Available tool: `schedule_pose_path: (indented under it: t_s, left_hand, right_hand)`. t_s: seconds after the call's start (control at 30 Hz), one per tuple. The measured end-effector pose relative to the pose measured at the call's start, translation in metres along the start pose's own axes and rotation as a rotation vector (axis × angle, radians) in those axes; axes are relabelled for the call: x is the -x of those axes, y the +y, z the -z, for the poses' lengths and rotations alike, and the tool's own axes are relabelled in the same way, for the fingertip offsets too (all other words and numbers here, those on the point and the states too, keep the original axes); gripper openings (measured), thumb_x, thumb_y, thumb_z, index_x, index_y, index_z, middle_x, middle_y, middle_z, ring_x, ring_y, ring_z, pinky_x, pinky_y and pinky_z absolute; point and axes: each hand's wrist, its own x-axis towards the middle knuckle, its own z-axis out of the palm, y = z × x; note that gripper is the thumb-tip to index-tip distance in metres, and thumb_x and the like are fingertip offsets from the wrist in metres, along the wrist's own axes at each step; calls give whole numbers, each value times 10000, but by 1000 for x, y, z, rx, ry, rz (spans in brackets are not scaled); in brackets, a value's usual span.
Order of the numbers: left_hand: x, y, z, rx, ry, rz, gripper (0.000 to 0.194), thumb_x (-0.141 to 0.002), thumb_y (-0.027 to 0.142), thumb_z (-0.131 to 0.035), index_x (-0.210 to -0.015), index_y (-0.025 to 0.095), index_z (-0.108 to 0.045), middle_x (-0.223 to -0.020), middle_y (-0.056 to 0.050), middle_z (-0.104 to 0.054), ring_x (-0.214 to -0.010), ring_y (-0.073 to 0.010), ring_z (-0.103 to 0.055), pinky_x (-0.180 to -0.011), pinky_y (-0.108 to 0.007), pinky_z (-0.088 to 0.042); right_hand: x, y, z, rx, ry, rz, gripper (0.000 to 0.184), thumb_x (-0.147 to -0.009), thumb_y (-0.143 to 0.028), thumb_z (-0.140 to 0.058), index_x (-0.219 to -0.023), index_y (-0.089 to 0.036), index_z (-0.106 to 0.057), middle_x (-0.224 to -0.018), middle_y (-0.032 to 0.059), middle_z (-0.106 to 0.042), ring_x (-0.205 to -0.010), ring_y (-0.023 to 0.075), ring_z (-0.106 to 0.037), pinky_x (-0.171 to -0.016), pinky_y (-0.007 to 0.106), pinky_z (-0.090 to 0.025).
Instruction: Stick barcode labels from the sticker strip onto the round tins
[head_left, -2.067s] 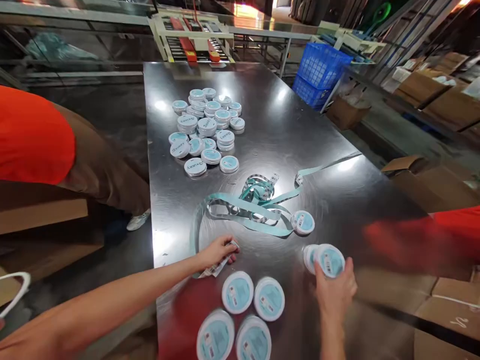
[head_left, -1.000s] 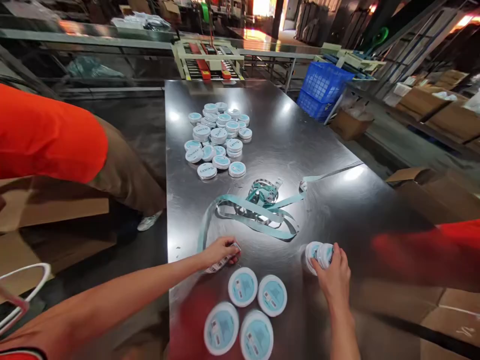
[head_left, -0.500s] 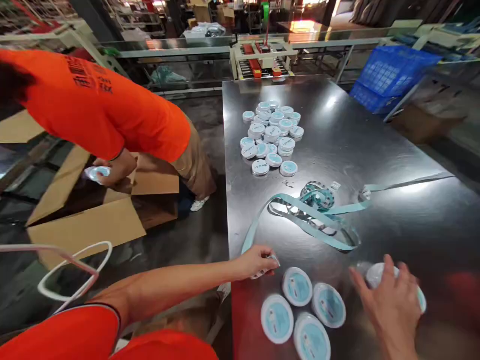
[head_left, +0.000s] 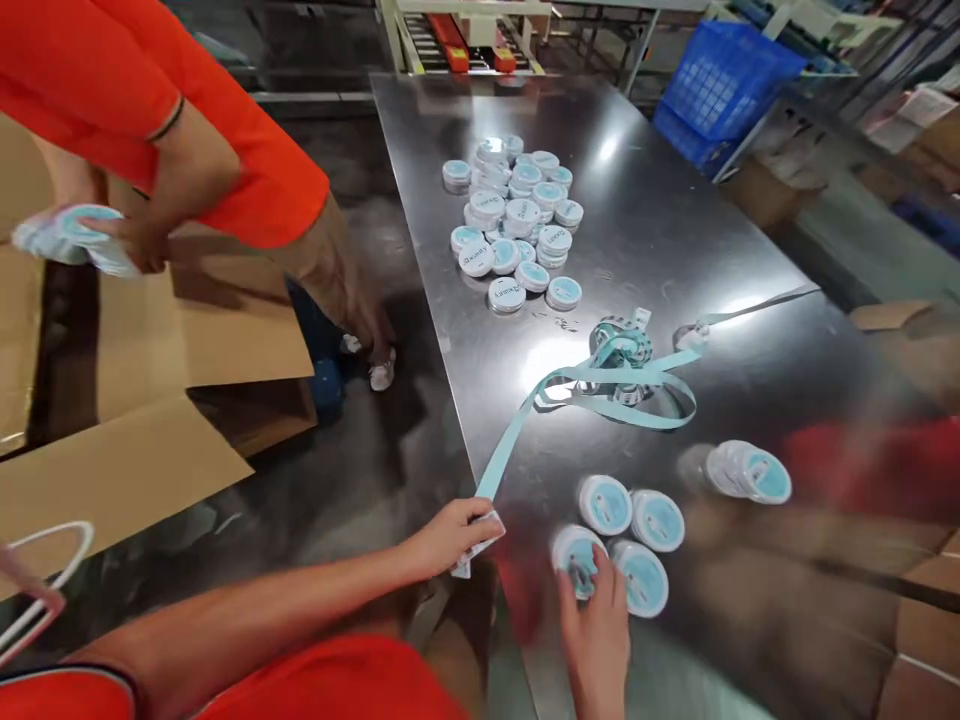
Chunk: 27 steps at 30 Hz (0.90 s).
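Observation:
My left hand point(head_left: 459, 538) is closed on the end of a teal label strip point(head_left: 501, 462), with a white printed piece showing at the fingers. From there the strip runs up over the table edge to a tangled coil point(head_left: 622, 350). My right hand point(head_left: 596, 610) has its thumb and fingers around the nearest-left round tub point(head_left: 576, 552), which has a pale blue lid. This tub stands in a tight group with more tubs point(head_left: 658, 522) of the same look. Off to the right, an overlapping row of tubs point(head_left: 750, 472) lies on the table.
A large pile of white and blue tubs point(head_left: 517, 215) covers part of the steel table point(head_left: 637, 200) farther off. At left a co-worker in an orange shirt point(head_left: 225, 130) holds wrapped tubs point(head_left: 79, 238) over an open carton point(head_left: 232, 340). A blue crate point(head_left: 724, 80) stands behind the table.
My right hand has left the tubs on the right and moved left onto a tub in the group. My left hand has shifted left with the strip. The co-worker has lifted the wrapped tubs.

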Motion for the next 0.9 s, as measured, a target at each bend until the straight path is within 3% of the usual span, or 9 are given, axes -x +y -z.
schedule_pose_path:
  t_s: [0.1,0.23,0.37,0.53,0.7,0.8,0.9]
  left_hand:
    - [4,-10,5,-48,-44,-54,437,-758,607,-615,-670,193,-504,-640,32,-422,-605,-108,-378,-535,-223,-310]
    - [7,-1,5,-108,-109,-55,325,-795,500,-585,-708,193,-520,-680,22,-453,-666,-125,-415,-580,-220,-350]
    - [5,10,3,-187,-184,-26,127,-755,315,-574,-781,193,-554,-706,29,-505,-678,-118,-446,-586,-208,-347]
    - [-8,9,-7,-134,-206,-43,174,-755,323,-606,-852,179,-589,-713,36,-550,-652,-105,-475,-586,-209,-365]
    - [-26,17,-20,-20,-104,-21,248,-717,372,-662,-833,160,-605,-662,45,-535,-604,-87,-445,-557,-205,-331]
    - [-35,24,-25,43,-29,12,281,-694,401,-689,-802,157,-602,-660,41,-546,-598,-85,-447,-552,-208,-326]
    - [-40,26,-30,53,18,16,307,-696,438,-695,-774,156,-603,-639,49,-523,-588,-83,-419,-545,-214,-301]
  right_hand:
    - [20,24,-13,122,116,-87,669,-857,-737,-457,-1376,-320,-521,-1336,127,-614,-1274,446,-567,-967,638,-535]
    - [10,20,-28,174,148,-73,637,-945,-666,-337,-1330,-218,-573,-1335,197,-590,-1259,434,-559,-973,601,-518]
    - [-23,11,-17,238,121,-15,692,-976,-630,-295,-1333,-121,-600,-1325,243,-597,-1215,416,-577,-935,538,-508]
    - [-86,-1,15,357,185,-35,695,-972,-581,-396,-1413,-63,-540,-1392,271,-570,-1222,408,-561,-970,510,-470]
    - [-150,-19,18,454,12,58,532,-966,-374,-469,-1428,-124,-556,-1500,214,-521,-1219,391,-555,-931,521,-483]
    - [-158,-28,16,355,-2,127,510,-945,-332,-485,-1415,-152,-572,-1525,183,-511,-1264,397,-528,-972,553,-465]
    - [-136,-38,23,14,-66,144,474,-931,-409,-515,-1320,-165,-633,-1385,170,-635,-1200,340,-591,-970,485,-491]
